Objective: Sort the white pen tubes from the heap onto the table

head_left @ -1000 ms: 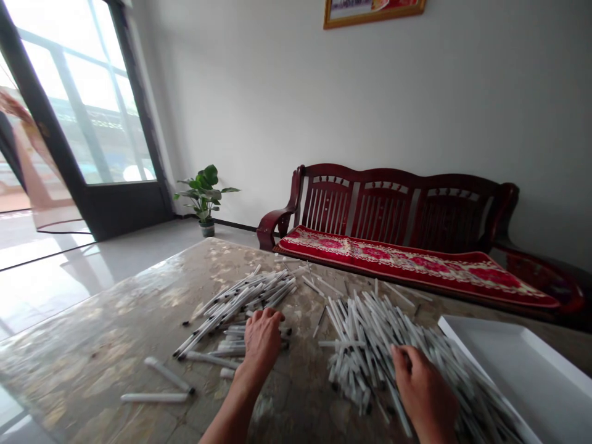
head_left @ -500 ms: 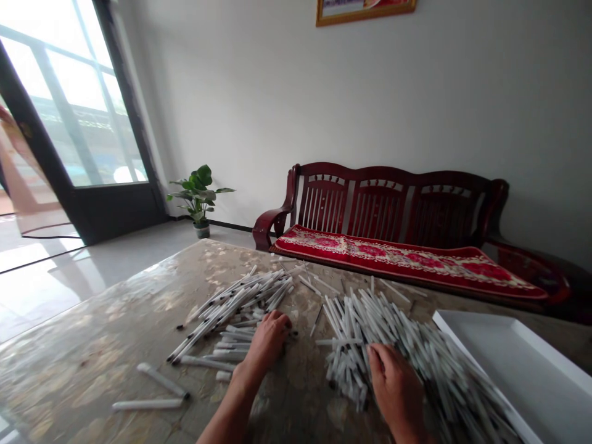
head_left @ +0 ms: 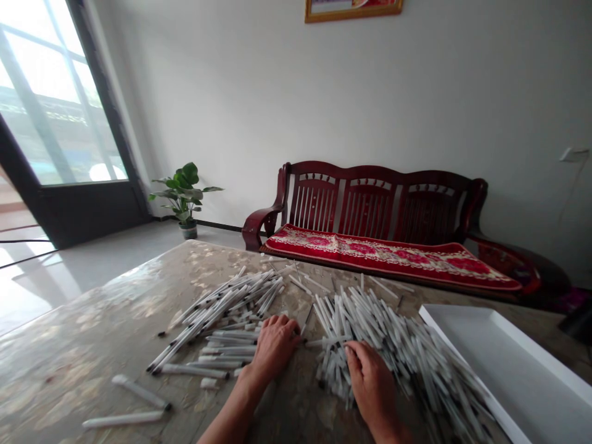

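Note:
My left hand (head_left: 276, 345) lies low over the tabletop at the right edge of a left-hand pile of pens (head_left: 226, 305). Its fingers are curled downward, and whatever they hold is mostly hidden, with a small dark tip showing by the fingertips. Across from it, my right hand (head_left: 374, 385) is closed, thumb against forefinger, at the end of a whitish pen (head_left: 327, 340) lying crosswise on the near left of a larger heap of pens (head_left: 386, 327). These pens have pale, translucent barrels, several with black ends.
A shallow white box (head_left: 502, 351) stands right of the heap. Two loose pens (head_left: 124, 419) lie at the near left of the patterned table (head_left: 78, 364). Behind are a red wooden bench (head_left: 365, 197), a potted plant (head_left: 187, 197) and a glass door (head_left: 60, 123).
The view has turned slightly right. My right hand has moved left to the crosswise pen's end. My left hand has shifted a little right, away from the left pile.

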`<state>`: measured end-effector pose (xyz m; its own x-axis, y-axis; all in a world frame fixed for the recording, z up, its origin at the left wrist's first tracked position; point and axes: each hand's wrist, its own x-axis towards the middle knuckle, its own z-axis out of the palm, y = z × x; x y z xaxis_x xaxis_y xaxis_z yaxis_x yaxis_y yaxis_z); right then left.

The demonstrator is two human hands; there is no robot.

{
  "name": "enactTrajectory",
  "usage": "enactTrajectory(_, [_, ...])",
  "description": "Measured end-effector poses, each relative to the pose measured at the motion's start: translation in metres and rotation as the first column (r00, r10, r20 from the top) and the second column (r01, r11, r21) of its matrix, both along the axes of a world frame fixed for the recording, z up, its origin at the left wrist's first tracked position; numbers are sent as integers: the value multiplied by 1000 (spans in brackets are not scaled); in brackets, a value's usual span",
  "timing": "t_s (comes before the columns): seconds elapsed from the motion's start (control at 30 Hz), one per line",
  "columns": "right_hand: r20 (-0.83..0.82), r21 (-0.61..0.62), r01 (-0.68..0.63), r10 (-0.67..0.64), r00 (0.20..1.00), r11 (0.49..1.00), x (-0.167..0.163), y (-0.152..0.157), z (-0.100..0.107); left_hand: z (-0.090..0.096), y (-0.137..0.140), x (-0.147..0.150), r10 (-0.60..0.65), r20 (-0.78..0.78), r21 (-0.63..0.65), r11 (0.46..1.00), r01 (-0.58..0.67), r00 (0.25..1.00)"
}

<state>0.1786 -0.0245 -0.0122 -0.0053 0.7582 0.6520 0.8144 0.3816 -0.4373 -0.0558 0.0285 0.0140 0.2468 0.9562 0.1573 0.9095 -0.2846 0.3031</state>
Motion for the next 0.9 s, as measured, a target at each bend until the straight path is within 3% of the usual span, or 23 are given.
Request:
enactTrajectory(0.37, [-17,-64,-17,16,1000,998,-4,-1,-2,7,-7,1,97,-39,-34,995,-98,995])
enactTrajectory(0.7, [-100,-86,-36,27,995,996,-3,1,-5,2,1,-11,62,-6,-100,993,-62,998])
enactTrajectory(0.8, [-128,-86,-38,27,991,996,-2,3,-8,-2,3,-13,103,7,-74,992,-103,995])
enactTrajectory(0.9, [-155,-93,-48,33,987,995,-3,2,-6,-3,4,-9,66,57,53,996,-69,996])
